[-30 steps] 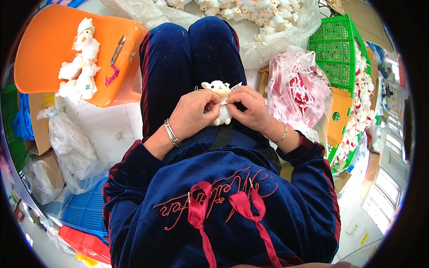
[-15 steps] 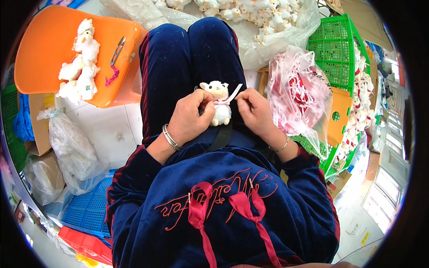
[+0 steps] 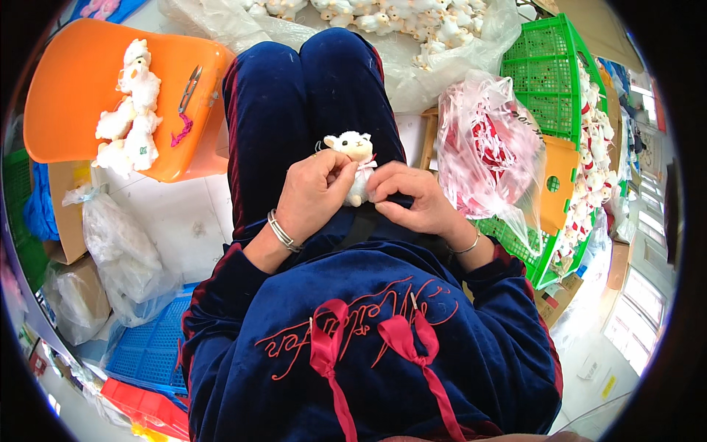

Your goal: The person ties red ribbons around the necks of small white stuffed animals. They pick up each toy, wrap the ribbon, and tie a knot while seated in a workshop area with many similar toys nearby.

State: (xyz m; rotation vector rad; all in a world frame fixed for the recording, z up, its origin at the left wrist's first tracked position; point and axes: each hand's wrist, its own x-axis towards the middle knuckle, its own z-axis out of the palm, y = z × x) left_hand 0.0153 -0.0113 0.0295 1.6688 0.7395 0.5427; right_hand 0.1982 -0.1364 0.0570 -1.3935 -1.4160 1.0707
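A small white plush lamb [image 3: 356,146] with a cream face sits upright over my lap, facing away from my body. My left hand [image 3: 315,193] is closed on its left side, thumb and forefinger pinched at the neck. A pale pink ribbon [image 3: 370,163] runs around the neck, and its loose end is hidden. My right hand [image 3: 416,200] is at the lamb's right side, fingers curled in against its body below the ribbon. What those fingertips hold, if anything, cannot be made out.
An orange stool [image 3: 66,96] at left bears several plush lambs [image 3: 138,96] and thread snips [image 3: 191,88]. More lambs [image 3: 412,18] lie on plastic sheeting ahead. At right are a clear bag of pink and red ribbons [image 3: 490,147] and a green crate [image 3: 541,74].
My right hand has moved left and nearer to me, from the outstretched ribbon end to the lamb's side. The ribbon end no longer shows. My left hand keeps its hold.
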